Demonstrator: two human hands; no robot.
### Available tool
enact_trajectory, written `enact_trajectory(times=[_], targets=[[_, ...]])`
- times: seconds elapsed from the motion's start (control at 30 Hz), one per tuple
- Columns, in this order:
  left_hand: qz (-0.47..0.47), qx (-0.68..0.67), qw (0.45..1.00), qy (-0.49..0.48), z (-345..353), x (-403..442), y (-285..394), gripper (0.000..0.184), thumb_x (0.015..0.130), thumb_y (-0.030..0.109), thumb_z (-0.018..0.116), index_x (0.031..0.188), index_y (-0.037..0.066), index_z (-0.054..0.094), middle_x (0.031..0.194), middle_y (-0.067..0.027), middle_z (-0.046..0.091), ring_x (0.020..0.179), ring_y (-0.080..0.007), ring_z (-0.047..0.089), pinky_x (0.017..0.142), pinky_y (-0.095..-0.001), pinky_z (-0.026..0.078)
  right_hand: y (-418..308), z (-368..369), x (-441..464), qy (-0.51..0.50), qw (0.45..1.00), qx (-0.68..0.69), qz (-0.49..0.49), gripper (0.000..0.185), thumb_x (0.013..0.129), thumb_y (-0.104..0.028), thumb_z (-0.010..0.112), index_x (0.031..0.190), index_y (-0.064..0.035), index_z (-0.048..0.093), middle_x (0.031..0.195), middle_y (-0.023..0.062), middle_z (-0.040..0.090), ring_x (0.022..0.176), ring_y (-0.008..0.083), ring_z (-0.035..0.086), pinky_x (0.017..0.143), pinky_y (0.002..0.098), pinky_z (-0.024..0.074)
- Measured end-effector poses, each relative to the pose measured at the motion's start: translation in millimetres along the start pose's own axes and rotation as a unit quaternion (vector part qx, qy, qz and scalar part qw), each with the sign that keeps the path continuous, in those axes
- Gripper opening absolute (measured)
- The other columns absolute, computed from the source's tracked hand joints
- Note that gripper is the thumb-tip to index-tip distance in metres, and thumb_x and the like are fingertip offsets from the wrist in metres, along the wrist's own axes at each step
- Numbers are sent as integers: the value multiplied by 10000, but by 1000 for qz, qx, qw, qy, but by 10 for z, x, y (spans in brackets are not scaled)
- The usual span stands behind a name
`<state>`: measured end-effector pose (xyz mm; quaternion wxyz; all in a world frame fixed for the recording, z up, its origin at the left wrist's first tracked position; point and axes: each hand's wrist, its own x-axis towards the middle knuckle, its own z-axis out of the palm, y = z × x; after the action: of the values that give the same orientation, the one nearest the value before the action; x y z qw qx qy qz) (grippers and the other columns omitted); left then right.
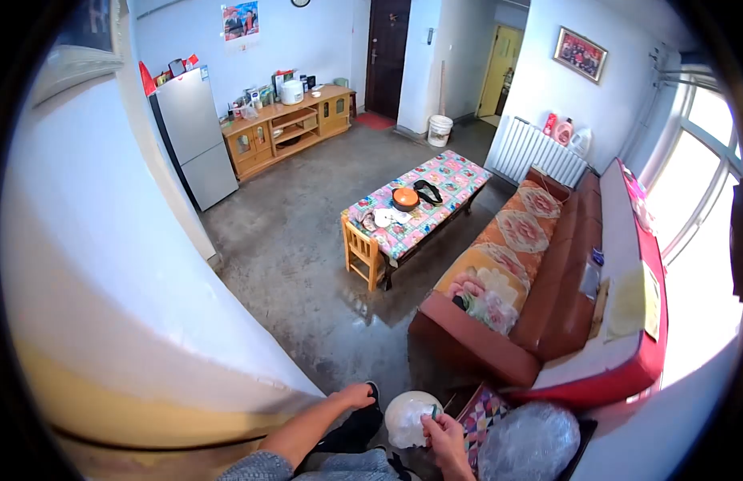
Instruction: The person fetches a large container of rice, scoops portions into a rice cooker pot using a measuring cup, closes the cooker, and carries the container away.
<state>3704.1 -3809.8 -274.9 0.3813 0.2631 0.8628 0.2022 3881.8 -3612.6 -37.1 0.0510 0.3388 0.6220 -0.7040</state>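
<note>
At the bottom of the view, my right hand (445, 439) pinches a small dark green item (434, 411), too small to name. Below and beside it is a round, whitish object (410, 418) with a smooth surface; whether it is a container or something wrapped cannot be made out. My left hand (358, 394) is by my dark-trousered leg, to the left of the round object and apart from it. Its fingers look curled in, and anything inside them is hidden. A bulging clear plastic bag (529, 443) lies right of my right hand, beside a patterned cloth (485, 417).
A brown sofa (484, 341) with floral covers stands ahead on the right. Beyond, a long table (419, 232) carries an orange-lidded pot (404, 199), with a wooden chair (361, 252) at its end. A fridge (197, 140) and low cabinet (291, 127) line the far wall.
</note>
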Motion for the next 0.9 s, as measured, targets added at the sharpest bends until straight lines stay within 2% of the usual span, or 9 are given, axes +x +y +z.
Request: enact_trajectory(times=[0.13, 0.2, 0.27, 0.43, 0.5, 0.6, 0.7, 0.8, 0.9], targets=[[21, -18, 999, 43, -565, 977, 86, 386, 843, 312, 628, 1137, 67, 671, 1173, -173, 668, 1104, -355, 620, 923, -449, 501, -607, 174, 877, -24, 999, -33, -22, 222, 910, -232, 699, 830, -43, 616, 673, -6, 571, 547, 68, 490, 495, 222, 381], [-3, -122, 988, 96, -785, 1239, 78, 380, 846, 296, 617, 1136, 57, 669, 1172, -180, 667, 1111, -355, 618, 930, -448, 498, -881, 305, 1167, -48, 998, -45, 15, 228, 908, -220, 705, 841, -21, 617, 677, 2, 573, 541, 66, 482, 488, 222, 365], [-16, -126, 986, 105, -1245, 1310, 102, 388, 847, 292, 610, 1143, 47, 665, 1170, -190, 665, 1118, -353, 616, 937, -448, 495, -1266, 502, 1455, -60, 997, -47, 22, 226, 909, -215, 703, 842, -17, 616, 676, 2, 572, 540, 64, 483, 487, 220, 364], [-32, -145, 972, 183, -2005, 1807, -536, 435, 847, 301, 607, 1190, 38, 650, 1177, -201, 661, 1124, -352, 616, 950, -442, 488, -1887, 950, 2495, -110, 993, -44, 14, 226, 912, -215, 700, 841, -17, 619, 673, 1, 571, 540, 58, 488, 487, 217, 366], [-113, -183, 956, 197, -2230, 1813, -916, 447, 848, 332, 603, 1195, 56, 660, 1161, -190, 671, 1119, -344, 620, 947, -432, 490, -1987, 1097, 2969, -170, 983, -67, -2, 287, 885, -254, 738, 903, 16, 644, 680, 2, 597, 548, 51, 496, 495, 208, 357], [-199, -206, 933, 218, -2682, 1561, -1420, 440, 819, 376, 617, 1152, 98, 691, 1149, -164, 680, 1109, -341, 624, 936, -424, 495, -2404, 1491, 3487, -199, 978, -63, 2, 296, 885, -275, 741, 881, 7, 654, 677, -1, 589, 545, 44, 482, 488, 209, 347], [-282, -190, 908, 244, -2495, 1312, -2287, 424, 797, 393, 637, 1099, 106, 715, 1138, -165, 683, 1080, -354, 635, 923, -428, 500, -2632, 1841, 4038, -239, 967, -84, 5, 306, 880, -286, 750, 871, 7, 660, 674, -5, 585, 556, 44, 479, 493, 213, 345], [-384, -232, 858, 250, -2628, 817, -2419, 421, 814, 436, 634, 1050, 104, 737, 1082, -174, 698, 1050, -353, 649, 922, -422, 504, -2973, 2282, 4530, -270, 955, -122, 26, 308, 880, -290, 751, 873, 4, 663, 671, -10, 581, 572, 46, 479, 499, 220, 347], [-434, -265, 815, 278, -2192, 610, -2913, 389, 811, 424, 684, 1006, 96, 755, 999, -158, 726, 981, -310, 683, 880, -406, 528, -3297, 2828, 5053, -296, 945, -138, 23, 289, 890, -280, 742, 876, -2, 665, 679, -13, 580, 579, 46, 475, 499, 219, 343]])
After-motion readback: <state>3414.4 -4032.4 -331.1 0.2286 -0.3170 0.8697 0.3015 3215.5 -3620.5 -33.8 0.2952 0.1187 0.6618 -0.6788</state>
